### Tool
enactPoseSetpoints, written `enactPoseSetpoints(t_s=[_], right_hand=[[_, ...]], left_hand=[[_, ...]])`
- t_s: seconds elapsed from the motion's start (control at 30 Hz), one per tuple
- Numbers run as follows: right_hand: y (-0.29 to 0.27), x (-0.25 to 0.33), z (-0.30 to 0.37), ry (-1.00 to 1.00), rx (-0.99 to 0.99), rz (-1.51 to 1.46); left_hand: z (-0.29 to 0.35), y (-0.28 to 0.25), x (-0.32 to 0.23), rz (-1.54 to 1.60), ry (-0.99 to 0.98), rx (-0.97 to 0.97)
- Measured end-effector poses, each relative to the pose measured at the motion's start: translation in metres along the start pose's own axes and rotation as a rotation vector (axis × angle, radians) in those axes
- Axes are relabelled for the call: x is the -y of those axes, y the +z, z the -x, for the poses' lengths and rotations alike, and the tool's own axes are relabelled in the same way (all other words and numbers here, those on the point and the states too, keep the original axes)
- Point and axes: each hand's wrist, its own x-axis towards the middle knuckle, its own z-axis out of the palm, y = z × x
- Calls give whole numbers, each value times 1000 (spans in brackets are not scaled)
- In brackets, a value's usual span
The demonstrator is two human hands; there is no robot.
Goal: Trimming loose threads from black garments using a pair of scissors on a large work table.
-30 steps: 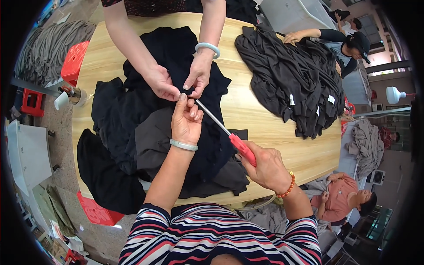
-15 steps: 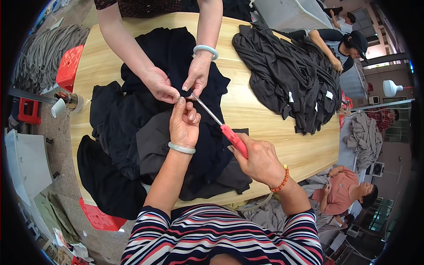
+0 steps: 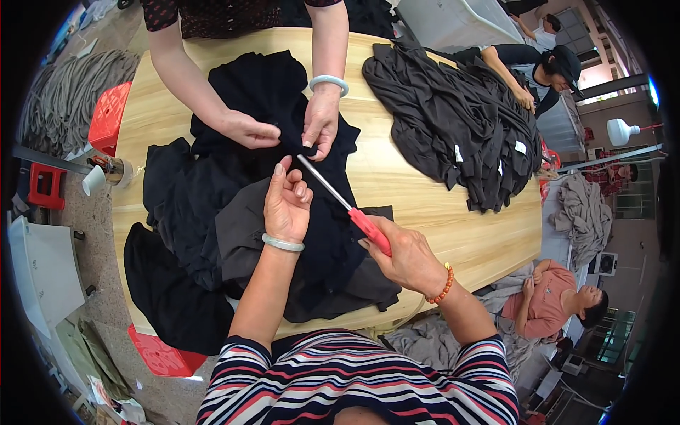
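My right hand (image 3: 405, 253) is wrapped around the red handle of a tool with a long straight metal shaft (image 3: 327, 185). Its exact kind I cannot make out. The shaft's tip reaches the dark navy garment (image 3: 258, 88) beside a co-worker's fingers. My left hand (image 3: 287, 205) is raised palm up just left of the shaft, index finger extended, the others loosely curled, holding nothing. Opposite me, a co-worker's one hand (image 3: 248, 131) pinches near the garment's edge, and the other hand (image 3: 322, 124) holds the cloth by the tip. A dark grey garment (image 3: 241, 230) lies under my left wrist.
More dark garments (image 3: 173, 283) are piled at the table's left. A heap of charcoal garments (image 3: 460, 120) covers the right side of the wooden table (image 3: 453, 248). Red stools (image 3: 163, 350) stand by its left edge, near a container of tools (image 3: 120, 170). Other people are at the right.
My left hand has drawn back slightly from the co-worker's fingers. The co-worker's left-side hand has moved up and away from the tool's tip. The tool has shifted slightly left in my grip.
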Motion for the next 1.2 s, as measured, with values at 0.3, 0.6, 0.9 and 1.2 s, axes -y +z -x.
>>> enactPoseSetpoints(t_s=[0.3, 0.6, 0.9, 1.2], right_hand=[[10, -16, 25, 93, -30, -45], [2, 3, 2, 94, 41, 7], [5, 7, -15, 86, 19, 20], [7, 11, -32, 96, 49, 46]], left_hand=[[3, -8, -9, -17, -24, -9], [-16, 7, -22, -42, 62, -36], [-16, 1, -26, -64, 42, -43], [-24, -3, -27, -53, 47, -40]])
